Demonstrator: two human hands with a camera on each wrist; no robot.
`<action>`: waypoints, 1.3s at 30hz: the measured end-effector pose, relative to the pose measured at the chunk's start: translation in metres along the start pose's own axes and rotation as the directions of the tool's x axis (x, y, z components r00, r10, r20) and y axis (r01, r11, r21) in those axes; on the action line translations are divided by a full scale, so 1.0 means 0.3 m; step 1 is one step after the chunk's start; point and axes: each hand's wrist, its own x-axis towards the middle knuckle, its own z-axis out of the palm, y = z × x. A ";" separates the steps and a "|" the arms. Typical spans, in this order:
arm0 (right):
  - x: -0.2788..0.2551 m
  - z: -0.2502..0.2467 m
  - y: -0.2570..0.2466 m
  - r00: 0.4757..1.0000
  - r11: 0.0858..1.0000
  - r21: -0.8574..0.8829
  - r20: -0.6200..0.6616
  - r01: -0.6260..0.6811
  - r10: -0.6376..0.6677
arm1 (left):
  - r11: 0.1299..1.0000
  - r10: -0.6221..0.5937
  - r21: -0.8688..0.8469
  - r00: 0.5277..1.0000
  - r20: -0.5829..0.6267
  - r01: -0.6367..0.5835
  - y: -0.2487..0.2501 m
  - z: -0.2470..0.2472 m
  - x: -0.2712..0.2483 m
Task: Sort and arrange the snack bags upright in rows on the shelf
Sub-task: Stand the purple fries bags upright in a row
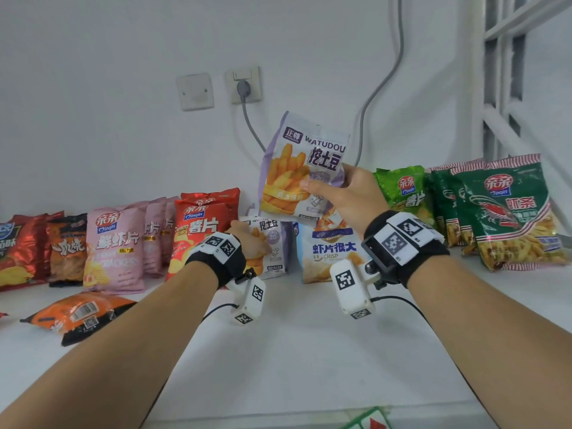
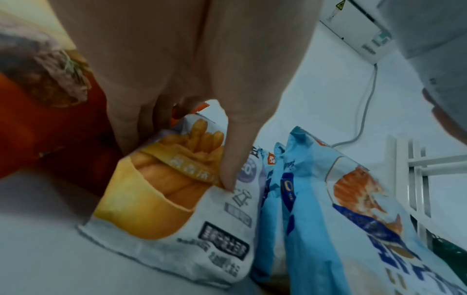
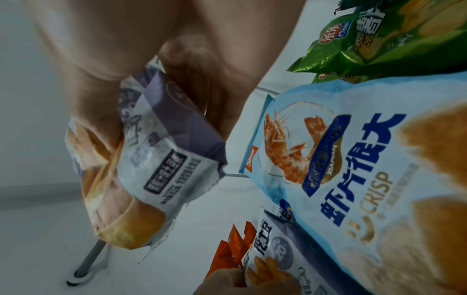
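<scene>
My right hand (image 1: 334, 190) grips a purple-and-white fries bag (image 1: 301, 168) and holds it upright in the air above the row; the right wrist view shows thumb and fingers pinching its lower part (image 3: 161, 159). My left hand (image 1: 250, 239) grips a second fries bag (image 1: 269, 246) that stands on the white shelf (image 1: 294, 351), thumb (image 2: 235, 159) on its front and fingers behind it (image 2: 177, 189). A blue shrimp-crisp bag (image 1: 331, 252) stands just right of it (image 2: 353, 209).
Upright along the wall stand red (image 1: 201, 230), pink (image 1: 114, 249) and dark bags (image 1: 66, 249) on the left, green bags (image 1: 510, 212) on the right. An orange bag (image 1: 80, 314) lies flat at front left. A plugged socket (image 1: 244, 85) and cables hang behind.
</scene>
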 end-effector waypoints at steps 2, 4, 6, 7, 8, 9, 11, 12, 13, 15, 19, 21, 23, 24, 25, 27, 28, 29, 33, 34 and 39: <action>-0.006 0.001 -0.009 1.000 1.000 0.005 -0.003 0.011 -0.011 | 1.000 -0.017 0.000 0.999 0.038 0.017 -0.001 -0.013 -0.010; -0.009 0.002 -0.012 1.000 1.000 0.020 -0.012 0.015 -0.015 | 1.000 -0.008 0.008 0.998 0.056 0.007 0.000 -0.020 -0.019; -0.010 0.001 -0.013 1.000 0.999 0.034 -0.017 0.006 -0.006 | 0.998 0.004 0.060 1.000 0.017 -0.005 0.002 -0.021 -0.030; -0.011 0.002 -0.013 1.000 0.999 0.038 -0.013 0.004 -0.003 | 0.998 0.001 0.065 1.000 0.000 -0.001 0.009 -0.023 -0.047; -0.012 0.003 -0.014 1.000 0.999 0.041 -0.007 0.002 -0.001 | 1.000 -0.004 0.023 1.000 -0.020 0.005 0.015 -0.022 -0.062; -0.014 0.005 -0.014 1.000 0.999 0.046 -0.001 0.001 -0.001 | 0.999 -0.001 -0.041 0.999 -0.036 0.000 0.022 -0.020 -0.078; -0.017 0.008 -0.016 1.000 0.999 0.055 0.002 -0.001 0.000 | 0.995 0.023 -0.098 0.998 -0.064 -0.029 0.017 -0.017 -0.078; -0.018 0.007 -0.016 1.000 0.998 0.055 0.002 -0.002 0.002 | 0.993 0.047 -0.107 0.995 -0.087 -0.056 0.010 -0.020 -0.079; -0.019 0.009 -0.015 1.000 0.999 0.053 0.002 -0.002 0.002 | 0.990 0.082 -0.107 0.990 -0.111 -0.093 0.004 -0.024 -0.092; -0.020 0.014 -0.012 1.000 0.999 0.049 0.003 -0.005 0.005 | 0.982 0.150 -0.093 0.977 -0.151 -0.165 -0.010 -0.044 -0.107; -0.020 0.027 -0.002 0.999 0.999 0.041 -0.018 -0.031 0.032 | 0.936 0.272 -0.181 0.946 -0.178 -0.303 -0.045 -0.115 -0.128; -0.023 0.039 0.008 0.997 0.999 0.011 -0.048 -0.052 0.053 | 0.899 0.289 -0.274 0.932 -0.218 -0.343 -0.078 -0.160 -0.134; -0.026 0.053 0.023 0.993 0.996 -0.001 -0.083 -0.086 0.086 | 0.850 0.316 -0.338 0.905 -0.286 -0.403 -0.114 -0.209 -0.142; -0.026 0.061 0.030 0.990 0.994 -0.007 -0.091 -0.112 0.111 | 0.835 0.321 -0.354 0.895 -0.309 -0.421 -0.131 -0.237 -0.147; -0.026 0.072 0.037 0.986 0.989 -0.028 -0.088 -0.143 0.140 | 0.818 0.321 -0.382 0.892 -0.318 -0.430 -0.146 -0.264 -0.156; -0.024 0.098 0.047 0.977 0.972 -0.109 -0.065 -0.208 0.202 | 0.767 0.315 -0.463 0.889 -0.332 -0.445 -0.180 -0.313 -0.162; -0.021 0.112 0.053 0.971 0.959 -0.155 -0.055 -0.238 0.232 | 0.736 0.311 -0.504 0.887 -0.342 -0.452 -0.199 -0.330 -0.159; -0.019 0.129 0.059 0.964 0.943 -0.201 -0.046 -0.265 0.261 | 0.709 0.304 -0.540 0.888 -0.346 -0.453 -0.217 -0.345 -0.155; 0.003 0.223 0.088 0.930 0.872 -0.346 -0.009 -0.347 0.367 | 0.578 0.335 -0.673 0.886 -0.321 -0.462 -0.270 -0.362 -0.144; 0.010 0.251 0.098 0.921 0.849 -0.387 -0.001 -0.360 0.390 | 0.549 0.343 -0.699 0.886 -0.313 -0.459 -0.275 -0.369 -0.144; 0.053 0.353 0.153 0.874 0.729 -0.565 0.027 -0.388 0.485 | 0.460 0.416 -0.780 0.879 -0.234 -0.425 -0.277 -0.408 -0.148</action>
